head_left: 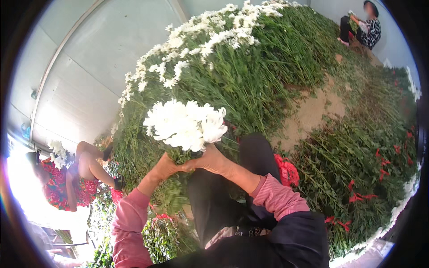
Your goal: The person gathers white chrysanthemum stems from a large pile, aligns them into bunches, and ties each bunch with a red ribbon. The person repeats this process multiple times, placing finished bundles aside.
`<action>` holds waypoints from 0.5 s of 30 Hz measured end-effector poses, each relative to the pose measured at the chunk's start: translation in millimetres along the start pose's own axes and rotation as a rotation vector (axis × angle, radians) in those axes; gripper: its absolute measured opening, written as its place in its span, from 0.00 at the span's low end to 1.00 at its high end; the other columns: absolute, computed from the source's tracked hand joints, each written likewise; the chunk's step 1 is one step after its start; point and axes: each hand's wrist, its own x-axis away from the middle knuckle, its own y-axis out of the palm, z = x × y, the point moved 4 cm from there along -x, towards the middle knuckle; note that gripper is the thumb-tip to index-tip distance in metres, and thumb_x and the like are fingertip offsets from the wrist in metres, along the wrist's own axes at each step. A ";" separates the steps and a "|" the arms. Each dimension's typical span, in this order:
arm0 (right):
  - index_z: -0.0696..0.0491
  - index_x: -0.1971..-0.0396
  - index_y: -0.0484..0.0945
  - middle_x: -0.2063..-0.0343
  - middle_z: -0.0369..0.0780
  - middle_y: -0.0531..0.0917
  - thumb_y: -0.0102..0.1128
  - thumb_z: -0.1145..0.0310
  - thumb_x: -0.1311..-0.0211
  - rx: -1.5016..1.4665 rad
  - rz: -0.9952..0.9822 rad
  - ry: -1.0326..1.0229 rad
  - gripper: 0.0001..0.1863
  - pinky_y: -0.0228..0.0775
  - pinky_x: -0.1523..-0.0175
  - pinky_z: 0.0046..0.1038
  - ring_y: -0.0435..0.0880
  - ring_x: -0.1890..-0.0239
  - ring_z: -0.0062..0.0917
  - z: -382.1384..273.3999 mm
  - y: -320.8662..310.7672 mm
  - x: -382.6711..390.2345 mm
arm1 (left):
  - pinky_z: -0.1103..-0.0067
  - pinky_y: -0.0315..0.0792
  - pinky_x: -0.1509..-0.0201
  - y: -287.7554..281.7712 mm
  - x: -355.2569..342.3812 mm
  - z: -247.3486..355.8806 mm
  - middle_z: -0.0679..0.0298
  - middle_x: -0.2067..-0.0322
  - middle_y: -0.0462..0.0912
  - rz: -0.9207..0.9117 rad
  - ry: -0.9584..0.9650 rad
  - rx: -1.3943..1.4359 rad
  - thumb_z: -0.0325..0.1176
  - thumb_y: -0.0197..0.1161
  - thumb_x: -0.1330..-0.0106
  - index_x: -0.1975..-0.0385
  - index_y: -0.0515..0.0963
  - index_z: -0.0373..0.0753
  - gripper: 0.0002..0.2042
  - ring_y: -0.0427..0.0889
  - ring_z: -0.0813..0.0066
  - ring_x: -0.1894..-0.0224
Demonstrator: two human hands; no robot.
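Note:
A bunch of white chrysanthemums (185, 125) is held upright in front of me, its blooms packed close together. My left hand (163, 169) grips it from the left, just under the flower heads. From the other side my right hand (209, 160) wraps round the same stems, and the two hands touch at the thumbs. Green leaves show between the fingers, and the stems hang down in front of my legs, partly blurred. Some fingers are hidden behind the bunch.
A large heap of cut white chrysanthemums (268, 58) rises ahead. Bundles of stems with red ties (357, 196) lie at the right, beside bare ground (315, 114). A red bundle of ties (287, 169) is near my right knee. One person (368, 29) sits far right, another (80, 178) at left.

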 end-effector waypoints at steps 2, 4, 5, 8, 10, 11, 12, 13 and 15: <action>0.57 0.42 0.74 0.47 0.38 0.79 0.81 0.67 0.54 0.097 0.136 -0.176 0.37 0.67 0.38 0.31 0.75 0.46 0.25 2.6 -10.0 21.1 | 0.73 0.77 0.45 23.9 -11.6 -5.0 0.63 0.50 0.82 -0.047 0.110 -0.096 0.23 0.80 0.53 0.41 0.73 0.37 0.35 0.79 0.72 0.47; 0.54 0.43 0.76 0.46 0.39 0.79 0.78 0.66 0.50 0.333 0.143 -0.250 0.32 0.67 0.37 0.36 0.76 0.44 0.28 -0.4 -17.2 31.1 | 0.73 0.76 0.45 36.1 -15.8 -8.9 0.64 0.49 0.82 -0.076 0.106 -0.167 0.23 0.80 0.54 0.41 0.74 0.37 0.35 0.78 0.73 0.47; 0.53 0.44 0.77 0.45 0.40 0.80 0.76 0.66 0.47 0.463 0.143 -0.288 0.30 0.67 0.36 0.38 0.77 0.43 0.30 -2.9 -21.6 35.5 | 0.73 0.75 0.43 39.9 -22.4 -9.6 0.65 0.49 0.81 -0.091 0.057 -0.188 0.22 0.80 0.55 0.42 0.74 0.37 0.36 0.77 0.74 0.47; 0.50 0.41 0.76 0.40 0.41 0.77 0.65 0.64 0.39 1.011 0.123 -0.508 0.24 0.61 0.32 0.44 0.73 0.38 0.38 18.4 -32.6 46.8 | 0.70 0.73 0.40 45.7 -27.1 -14.1 0.64 0.48 0.81 -0.040 0.463 -0.665 0.26 0.76 0.50 0.43 0.76 0.38 0.30 0.78 0.69 0.46; 0.50 0.38 0.74 0.37 0.44 0.74 0.58 0.60 0.35 0.657 0.022 -0.486 0.25 0.53 0.28 0.44 0.69 0.34 0.42 7.2 -24.2 48.8 | 0.67 0.72 0.39 32.1 -13.9 -50.1 0.61 0.48 0.81 0.045 0.755 -1.045 0.29 0.71 0.45 0.44 0.77 0.39 0.26 0.79 0.64 0.46; 0.51 0.38 0.74 0.37 0.44 0.73 0.57 0.61 0.35 0.624 -0.056 -0.437 0.26 0.53 0.27 0.43 0.69 0.34 0.41 11.1 -23.4 47.6 | 0.65 0.71 0.38 14.3 -6.4 -90.1 0.60 0.48 0.81 0.082 0.816 -1.217 0.30 0.69 0.44 0.44 0.77 0.39 0.24 0.79 0.62 0.46; 0.51 0.37 0.73 0.37 0.44 0.74 0.57 0.62 0.34 0.589 -0.113 -0.399 0.26 0.53 0.27 0.41 0.69 0.34 0.40 11.6 -21.3 47.2 | 0.64 0.71 0.38 -5.1 2.4 -132.1 0.58 0.48 0.81 0.124 0.867 -1.376 0.30 0.66 0.42 0.45 0.77 0.39 0.22 0.80 0.60 0.46; 0.51 0.37 0.72 0.37 0.43 0.74 0.56 0.63 0.34 0.557 -0.165 -0.363 0.26 0.54 0.27 0.39 0.69 0.34 0.39 10.0 -19.9 46.9 | 0.62 0.71 0.38 -22.4 11.0 -166.9 0.57 0.48 0.81 0.156 0.867 -1.447 0.31 0.64 0.41 0.45 0.78 0.39 0.21 0.80 0.58 0.46; 0.53 0.38 0.74 0.37 0.43 0.74 0.57 0.62 0.34 0.403 -0.164 -0.295 0.25 0.56 0.28 0.39 0.70 0.34 0.38 8.8 -18.9 55.7 | 0.62 0.71 0.38 -28.8 19.4 -190.8 0.56 0.46 0.80 0.178 0.617 -1.165 0.29 0.64 0.42 0.44 0.76 0.37 0.23 0.80 0.56 0.46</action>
